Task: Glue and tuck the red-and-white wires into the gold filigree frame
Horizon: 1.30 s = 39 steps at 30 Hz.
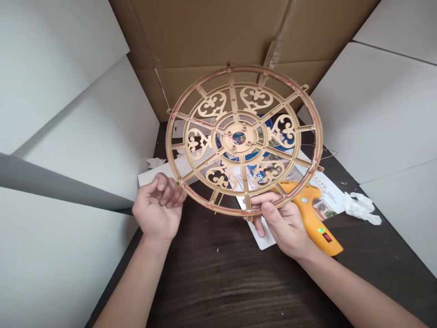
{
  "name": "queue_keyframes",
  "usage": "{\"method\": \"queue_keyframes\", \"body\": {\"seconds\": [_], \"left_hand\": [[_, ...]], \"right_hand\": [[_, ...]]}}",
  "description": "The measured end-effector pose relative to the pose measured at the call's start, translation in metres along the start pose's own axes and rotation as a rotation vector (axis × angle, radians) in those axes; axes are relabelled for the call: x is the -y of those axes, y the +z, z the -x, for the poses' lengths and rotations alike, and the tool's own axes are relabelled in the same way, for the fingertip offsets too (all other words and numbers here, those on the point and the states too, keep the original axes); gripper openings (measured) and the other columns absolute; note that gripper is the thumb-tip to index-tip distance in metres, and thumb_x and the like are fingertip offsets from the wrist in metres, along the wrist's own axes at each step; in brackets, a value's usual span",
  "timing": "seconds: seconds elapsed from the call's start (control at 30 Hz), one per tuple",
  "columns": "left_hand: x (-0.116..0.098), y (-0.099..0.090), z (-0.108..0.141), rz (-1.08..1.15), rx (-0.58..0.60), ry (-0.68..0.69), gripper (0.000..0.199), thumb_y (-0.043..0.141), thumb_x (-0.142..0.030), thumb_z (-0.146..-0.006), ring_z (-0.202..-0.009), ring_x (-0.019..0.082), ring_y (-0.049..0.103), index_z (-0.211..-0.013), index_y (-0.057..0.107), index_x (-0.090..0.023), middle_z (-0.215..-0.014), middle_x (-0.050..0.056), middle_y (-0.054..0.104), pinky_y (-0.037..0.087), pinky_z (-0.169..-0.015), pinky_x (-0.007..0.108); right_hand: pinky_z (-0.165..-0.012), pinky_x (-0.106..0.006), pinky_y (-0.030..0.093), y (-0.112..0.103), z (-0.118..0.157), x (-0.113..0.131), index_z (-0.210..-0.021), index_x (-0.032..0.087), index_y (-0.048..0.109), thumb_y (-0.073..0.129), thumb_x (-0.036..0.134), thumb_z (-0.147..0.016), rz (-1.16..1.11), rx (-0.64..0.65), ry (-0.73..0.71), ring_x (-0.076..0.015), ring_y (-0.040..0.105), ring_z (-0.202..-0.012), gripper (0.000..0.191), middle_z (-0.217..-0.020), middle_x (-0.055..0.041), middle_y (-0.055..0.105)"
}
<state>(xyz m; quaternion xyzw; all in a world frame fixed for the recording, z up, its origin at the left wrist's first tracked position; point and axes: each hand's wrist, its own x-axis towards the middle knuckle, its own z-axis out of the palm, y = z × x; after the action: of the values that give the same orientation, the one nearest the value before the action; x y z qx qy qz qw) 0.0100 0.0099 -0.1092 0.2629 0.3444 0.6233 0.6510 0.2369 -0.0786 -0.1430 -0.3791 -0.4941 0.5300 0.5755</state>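
Observation:
A round gold openwork frame (241,136) with spokes and scroll ornaments is held up over the dark table, tilted toward me. Reddish wire and glossy streaks run along its outer ring. My right hand (285,223) grips the lower rim, thumb on the near face and fingers behind. At the lower left edge is my left hand (160,205), its fingers curled near a small tab of the ring; what they hold, if anything, is too small to make out. An orange glue gun (312,218) with a lit green light and a red switch lies behind my right hand.
Printed sheets (329,196) and a white card lie on the dark wooden table (218,278) under the frame. Crumpled white tissue (362,208) is at the right, more at the left. White panels (385,100) stand on both sides, with brown cardboard (211,32) at the back.

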Motion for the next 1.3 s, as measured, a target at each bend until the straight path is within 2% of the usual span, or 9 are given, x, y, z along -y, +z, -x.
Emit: {"method": "queue_keyframes", "body": {"seconds": [0.1, 0.2, 0.3, 0.37, 0.5, 0.6, 0.9, 1.07, 1.3], "left_hand": [[0.0, -0.004, -0.003, -0.265, -0.005, 0.275, 0.021, 0.051, -0.024, -0.094, -0.046, 0.008, 0.018, -0.074, 0.047, -0.018, -0.053, -0.006, 0.021, 0.021, -0.046, 0.023], [0.006, -0.006, 0.002, -0.721, 0.008, 0.653, 0.008, 0.055, -0.022, -0.098, -0.052, 0.008, 0.038, -0.093, 0.058, -0.018, -0.064, -0.003, 0.043, 0.032, -0.05, 0.023], [0.018, -0.002, 0.014, -1.144, 0.242, 0.974, 0.02, 0.065, -0.011, -0.089, -0.072, 0.01, 0.055, -0.108, 0.062, -0.017, -0.089, 0.003, 0.06, 0.045, -0.062, 0.023], [0.028, 0.002, 0.023, -1.265, 0.477, 1.067, 0.03, 0.069, -0.008, -0.085, -0.082, 0.012, 0.06, -0.113, 0.062, -0.016, -0.097, 0.005, 0.062, 0.05, -0.067, 0.024], [0.045, 0.008, 0.033, -1.301, 0.662, 1.094, 0.034, 0.071, -0.012, -0.087, -0.087, 0.015, 0.064, -0.119, 0.061, -0.014, -0.1, 0.007, 0.066, 0.055, -0.077, 0.028], [0.048, 0.008, 0.033, -1.319, 0.614, 1.08, 0.033, 0.072, -0.015, -0.087, -0.085, 0.015, 0.065, -0.118, 0.062, -0.014, -0.099, 0.006, 0.067, 0.055, -0.076, 0.029], [0.045, 0.003, 0.032, -1.32, 0.573, 1.007, 0.03, 0.071, -0.012, -0.087, -0.083, 0.014, 0.065, -0.115, 0.064, -0.017, -0.095, 0.004, 0.067, 0.052, -0.074, 0.027], [0.046, 0.005, 0.033, -1.326, 0.518, 0.945, 0.022, 0.073, -0.013, -0.086, -0.076, 0.013, 0.062, -0.105, 0.065, -0.018, -0.088, 0.002, 0.066, 0.051, -0.072, 0.026], [0.046, 0.003, 0.032, -1.319, 0.538, 1.01, 0.028, 0.073, -0.008, -0.083, -0.075, 0.013, 0.062, -0.108, 0.064, -0.019, -0.086, 0.002, 0.066, 0.049, -0.07, 0.026]], "right_hand": [[-0.049, -0.017, 0.044, 0.001, -0.001, -0.001, -0.116, 0.024, 0.067, 0.053, 0.035, -0.105, 0.114, -0.069, 0.002, -0.0073, 0.057, -0.048, 0.021, -0.058, 0.0032, 0.064], [-0.049, -0.018, 0.048, 0.002, -0.002, -0.002, -0.119, 0.022, 0.066, 0.054, 0.034, -0.105, 0.162, -0.132, 0.007, -0.0085, 0.061, -0.052, 0.022, -0.063, 0.0013, 0.068], [-0.054, -0.021, 0.058, 0.006, -0.005, -0.001, -0.117, 0.022, 0.068, 0.057, 0.032, -0.103, 0.106, -0.155, -0.016, -0.0114, 0.07, -0.06, 0.02, -0.075, -0.0011, 0.074], [-0.059, -0.023, 0.063, 0.009, -0.006, 0.0, -0.119, 0.025, 0.069, 0.058, 0.028, -0.103, 0.106, -0.14, -0.041, -0.0125, 0.073, -0.064, 0.02, -0.086, -0.0014, 0.077], [-0.071, -0.027, 0.068, 0.013, -0.007, 0.001, -0.121, 0.031, 0.073, 0.06, 0.024, -0.1, 0.226, -0.12, -0.116, -0.0157, 0.077, -0.082, 0.026, -0.111, -0.0017, 0.078], [-0.081, -0.028, 0.068, 0.015, -0.008, 0.001, -0.12, 0.032, 0.075, 0.062, 0.021, -0.099, 0.257, -0.098, -0.155, -0.0172, 0.077, -0.094, 0.027, -0.116, -0.001, 0.077], [-0.08, -0.034, 0.069, 0.013, -0.008, 0.0, -0.122, 0.03, 0.075, 0.066, 0.022, -0.096, 0.288, -0.097, -0.1, -0.0206, 0.077, -0.096, 0.028, -0.119, -0.003, 0.076], [-0.103, -0.043, 0.06, 0.012, -0.006, -0.001, -0.12, 0.029, 0.076, 0.068, 0.019, -0.094, 0.472, -0.109, -0.206, -0.0223, 0.074, -0.108, 0.029, -0.117, -0.0029, 0.076], [-0.106, -0.043, 0.058, 0.008, -0.005, -0.011, -0.123, 0.032, 0.074, 0.07, 0.016, -0.092, 0.473, -0.101, -0.255, -0.0208, 0.073, -0.11, 0.035, -0.119, -0.0007, 0.075]]}}
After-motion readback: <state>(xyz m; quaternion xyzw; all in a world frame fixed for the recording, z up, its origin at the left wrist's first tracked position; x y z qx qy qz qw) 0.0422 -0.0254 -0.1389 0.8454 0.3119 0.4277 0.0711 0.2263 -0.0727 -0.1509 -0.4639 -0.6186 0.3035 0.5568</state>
